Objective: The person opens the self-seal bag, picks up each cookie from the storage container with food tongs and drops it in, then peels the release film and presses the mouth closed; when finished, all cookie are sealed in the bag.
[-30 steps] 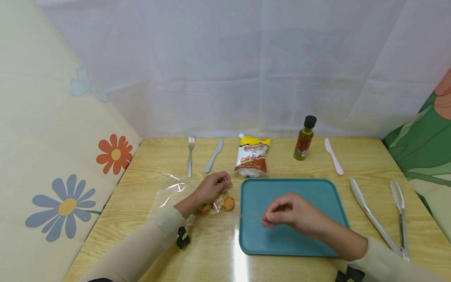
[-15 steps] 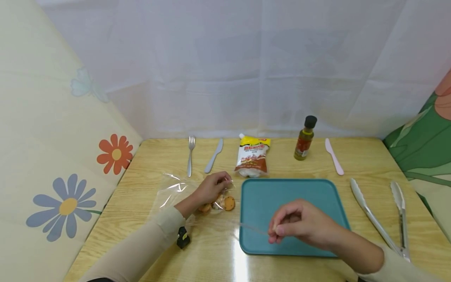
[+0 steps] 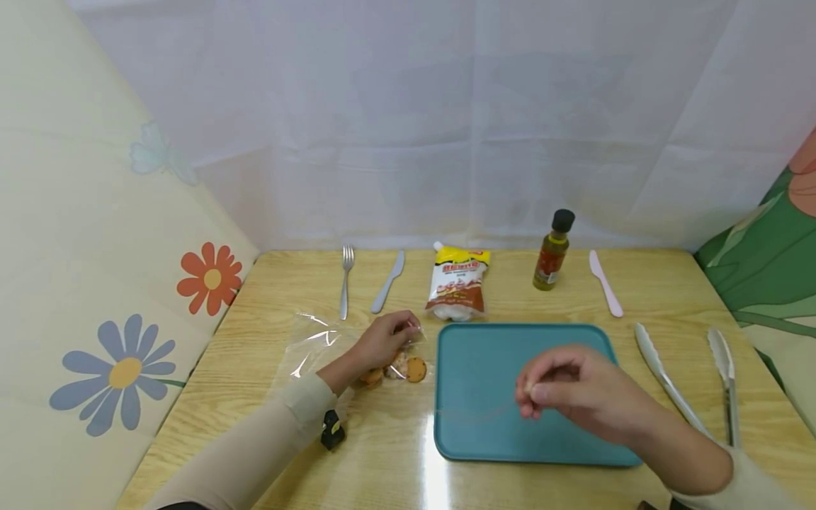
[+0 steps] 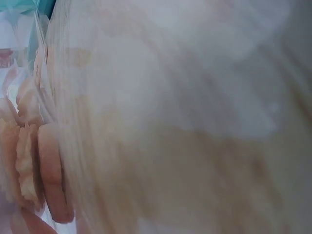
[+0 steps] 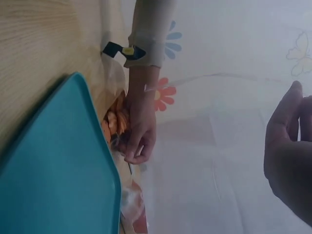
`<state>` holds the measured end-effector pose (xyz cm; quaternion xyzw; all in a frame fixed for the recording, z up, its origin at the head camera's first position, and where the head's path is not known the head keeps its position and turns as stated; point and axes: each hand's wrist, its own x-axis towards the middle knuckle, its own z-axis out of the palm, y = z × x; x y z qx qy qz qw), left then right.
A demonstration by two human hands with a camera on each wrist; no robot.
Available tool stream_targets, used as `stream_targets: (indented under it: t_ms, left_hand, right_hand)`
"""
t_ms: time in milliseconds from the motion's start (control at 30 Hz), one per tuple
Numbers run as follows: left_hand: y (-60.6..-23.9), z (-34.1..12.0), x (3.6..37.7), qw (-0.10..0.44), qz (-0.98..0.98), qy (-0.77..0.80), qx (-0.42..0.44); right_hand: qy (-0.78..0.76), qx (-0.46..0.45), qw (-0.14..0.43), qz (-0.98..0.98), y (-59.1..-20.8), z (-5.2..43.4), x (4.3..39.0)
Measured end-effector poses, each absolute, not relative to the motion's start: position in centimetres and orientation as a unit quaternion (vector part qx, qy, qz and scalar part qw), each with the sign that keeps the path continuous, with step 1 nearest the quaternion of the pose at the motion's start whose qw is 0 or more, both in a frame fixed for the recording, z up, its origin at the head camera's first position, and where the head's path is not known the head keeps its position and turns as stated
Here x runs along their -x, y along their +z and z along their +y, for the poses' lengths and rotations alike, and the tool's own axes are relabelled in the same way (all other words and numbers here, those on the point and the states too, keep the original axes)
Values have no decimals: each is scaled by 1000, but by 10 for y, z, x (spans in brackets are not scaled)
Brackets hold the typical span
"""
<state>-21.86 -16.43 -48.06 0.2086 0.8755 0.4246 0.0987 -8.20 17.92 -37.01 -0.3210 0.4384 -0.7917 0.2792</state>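
In the head view, a clear bag of cookies (image 3: 389,361) is pinned to the wooden table (image 3: 268,425) by the curled left hand (image 3: 382,340), just left of the teal tray (image 3: 484,439); above the tray, a thin clear strip (image 3: 474,412) is pinched by the right hand (image 3: 574,389). In the left wrist view, only blurred plastic and cookies (image 4: 34,161) are seen. In the right wrist view, the left hand (image 5: 139,131) is seen gripping the bag beside the tray (image 5: 53,165), and the right hand's fingers (image 5: 285,156) are seen curled.

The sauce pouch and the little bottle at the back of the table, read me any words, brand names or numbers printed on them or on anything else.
Sauce pouch: a red band with white lettering near the top, too blurred to read.
Bottle: a red label, print too small to read.
Clear bag of cookies: no print visible.
Teal tray: no print visible.
No text can be read anywhere in the three views.
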Motion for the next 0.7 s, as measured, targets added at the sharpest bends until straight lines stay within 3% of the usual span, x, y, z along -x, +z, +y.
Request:
stream_targets:
  t_ms: [700]
  left_hand:
    - [-480, -164, 218, 99, 875, 427, -205]
  right_hand:
    - [-747, 371, 178, 523, -365, 297, 103]
